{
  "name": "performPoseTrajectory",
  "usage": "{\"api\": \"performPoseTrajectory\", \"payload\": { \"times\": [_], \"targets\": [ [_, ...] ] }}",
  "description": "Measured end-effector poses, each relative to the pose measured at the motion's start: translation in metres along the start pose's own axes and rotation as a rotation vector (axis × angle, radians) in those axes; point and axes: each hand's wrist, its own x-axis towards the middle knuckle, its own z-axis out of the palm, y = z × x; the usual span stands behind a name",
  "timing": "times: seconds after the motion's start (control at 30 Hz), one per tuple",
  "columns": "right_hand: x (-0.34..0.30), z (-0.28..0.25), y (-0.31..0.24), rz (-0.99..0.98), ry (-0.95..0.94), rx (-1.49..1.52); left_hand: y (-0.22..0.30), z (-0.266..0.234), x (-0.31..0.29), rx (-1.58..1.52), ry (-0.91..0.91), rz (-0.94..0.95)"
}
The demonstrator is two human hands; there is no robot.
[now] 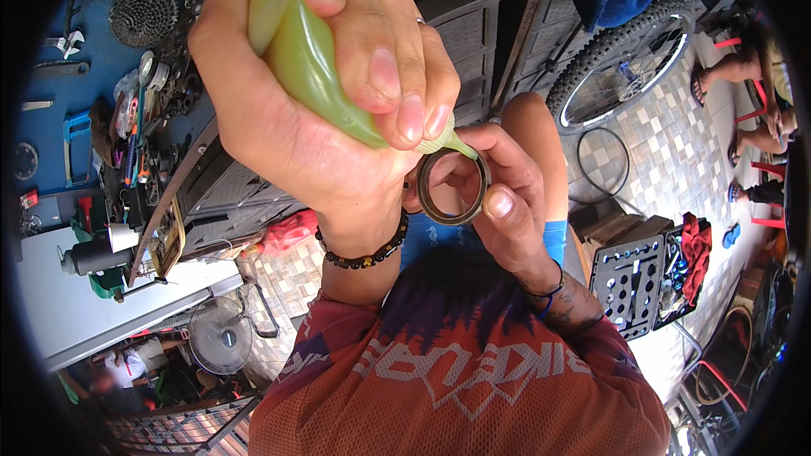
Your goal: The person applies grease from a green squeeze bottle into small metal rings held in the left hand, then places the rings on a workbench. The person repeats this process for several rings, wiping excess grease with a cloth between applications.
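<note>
My left hand (296, 131) is wrapped tightly around a soft squeeze tube (312, 55) filled with yellow-green grease. Its ribbed neck and narrow tip point down to the right. That tip meets the upper rim of a dark metal ring (425, 194), like a bearing race; whether grease is coming out cannot be seen. Thumb and fingers of my right hand (514, 194) grip the ring from its right side, with its open face turned up toward the head view. Part of the right fingers shows through the ring. Both hands are in front of my chest, close together.
At left, a blue-topped workbench (51, 93) carries a cassette (144, 13), wrenches and a hacksaw (78, 148). Grey drawers (460, 25) stand ahead. On the right are a bicycle wheel (621, 67), an open tool case (629, 283) and seated people. A fan (221, 336) stands lower left.
</note>
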Motion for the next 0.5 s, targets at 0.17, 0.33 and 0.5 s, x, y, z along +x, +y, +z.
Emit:
{"api": "performPoseTrajectory", "payload": {
  "times": [0.17,0.33,0.5],
  "targets": [
    [-0.001,-0.001,0.002,0.007,0.004,0.007,0.0,0.002,0.0,0.038,0.014,-0.014],
    [0.0,-0.002,0.002,0.017,-0.01,0.018,-0.009,-0.006,0.003,-0.067,-0.064,0.033],
    [0.0,-0.002,0.002,0.034,-0.011,0.022,-0.014,-0.005,0.003,-0.133,-0.084,0.067]
  ]
}}
